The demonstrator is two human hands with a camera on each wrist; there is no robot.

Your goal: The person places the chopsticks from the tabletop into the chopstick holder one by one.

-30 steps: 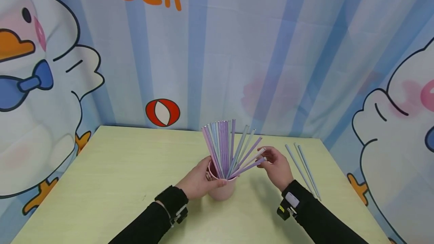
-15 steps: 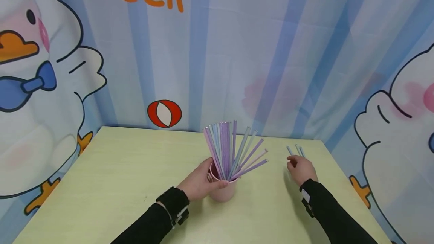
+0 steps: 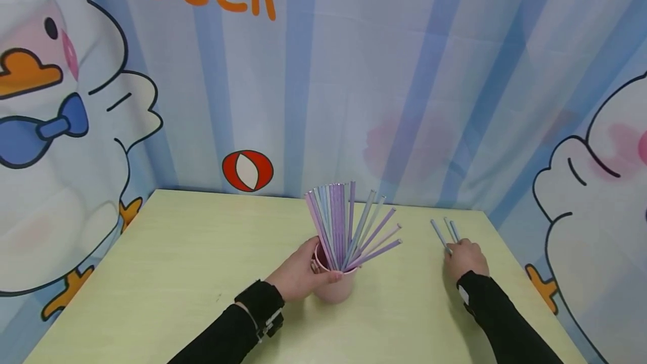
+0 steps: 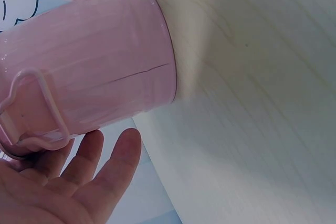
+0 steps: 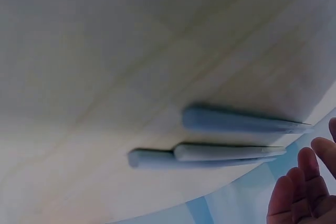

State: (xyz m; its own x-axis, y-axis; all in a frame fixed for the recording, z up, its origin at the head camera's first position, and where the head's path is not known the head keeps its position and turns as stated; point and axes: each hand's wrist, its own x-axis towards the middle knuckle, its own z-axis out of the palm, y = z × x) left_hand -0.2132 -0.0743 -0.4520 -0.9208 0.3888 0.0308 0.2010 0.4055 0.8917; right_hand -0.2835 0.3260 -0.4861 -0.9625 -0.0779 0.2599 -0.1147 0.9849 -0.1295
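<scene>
The left hand [image 3: 298, 275] holds the pink metal cup [image 3: 336, 285] of purple and blue straws [image 3: 343, 223]; its fingers curl round it. The right hand [image 3: 466, 258] lies flat and loose on three pale blue straws [image 3: 445, 232] on the yellow counter [image 3: 177, 274].

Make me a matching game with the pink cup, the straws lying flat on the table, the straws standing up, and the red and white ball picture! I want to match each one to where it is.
Things:
1. pink metal cup
2. three pale blue straws lying flat
3. bunch of purple and blue straws
4. red and white ball picture

Places:
A. on the backdrop cloth behind the table
B. standing inside the cup
C. under the right hand
D. held by the left hand

Pairs: 1-D, 2-C, 3-B, 4-A
</scene>
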